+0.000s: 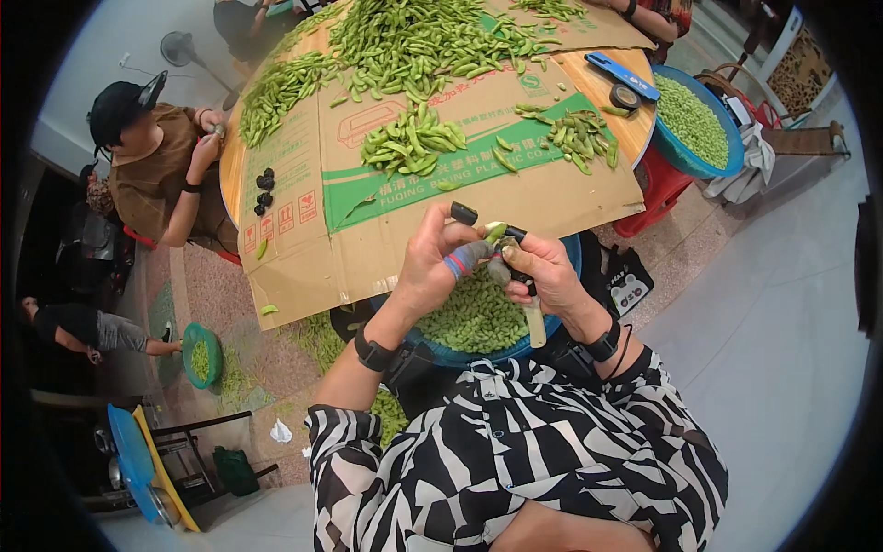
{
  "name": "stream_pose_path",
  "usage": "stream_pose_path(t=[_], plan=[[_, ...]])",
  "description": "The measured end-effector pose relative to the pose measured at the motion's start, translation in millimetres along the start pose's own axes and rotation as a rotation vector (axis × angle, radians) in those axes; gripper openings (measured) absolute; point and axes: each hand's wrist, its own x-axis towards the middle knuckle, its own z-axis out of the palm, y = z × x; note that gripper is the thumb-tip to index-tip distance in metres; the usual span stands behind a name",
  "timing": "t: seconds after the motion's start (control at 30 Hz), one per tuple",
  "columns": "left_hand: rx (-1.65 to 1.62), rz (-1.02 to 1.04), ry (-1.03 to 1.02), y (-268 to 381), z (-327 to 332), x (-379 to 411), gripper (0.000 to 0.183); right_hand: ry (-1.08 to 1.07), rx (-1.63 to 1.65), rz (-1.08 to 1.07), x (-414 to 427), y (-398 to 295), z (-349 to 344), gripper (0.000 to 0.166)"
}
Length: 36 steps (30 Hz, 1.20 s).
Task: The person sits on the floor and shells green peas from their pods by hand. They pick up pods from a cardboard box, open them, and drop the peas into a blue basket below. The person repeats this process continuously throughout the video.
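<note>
My left hand pinches a green edamame pod above a blue basin of shelled beans. Grey wrapping covers its thumb, and a black cover sits on a fingertip. My right hand meets it at the pod, with grey and black coverings on its digits. Against the right palm is a small tool with a pale flat end pointing down; the fingers hide its other end. The shelled green beans lie below both hands in the blue basin. Loose pods rest on cardboard just beyond.
A large pod heap covers the table's far side. Withered pods, black tape and a blue case lie at right. Another bean basin stands on a red stool. A person in a cap sits at left.
</note>
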Motion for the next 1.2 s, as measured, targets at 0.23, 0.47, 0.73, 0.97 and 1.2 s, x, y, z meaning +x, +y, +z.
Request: stream_pose_path(t=[0.23,0.47,0.73,0.97,1.2], plan=[[-0.357,-0.069,-0.105,2,-5,1,0.034,-0.121,0.306,0.094,-1,2,-5,0.028],[-0.183,-0.018,-0.040,1,2,0,0.023,-0.062,0.490,0.133,4,-7,4,0.028],[1.017,0.623,0.125,0,2,-5,0.025,0.082,0.447,0.103,5,11,0,0.022],[0.332,0.325,0.274,-13,19,0,0.020,0.245,0.113,-0.118,10,11,20,0.028],[0.075,0.329,0.272,2,29,8,0.016,0.223,0.049,-0.294,13,9,31,0.027]])
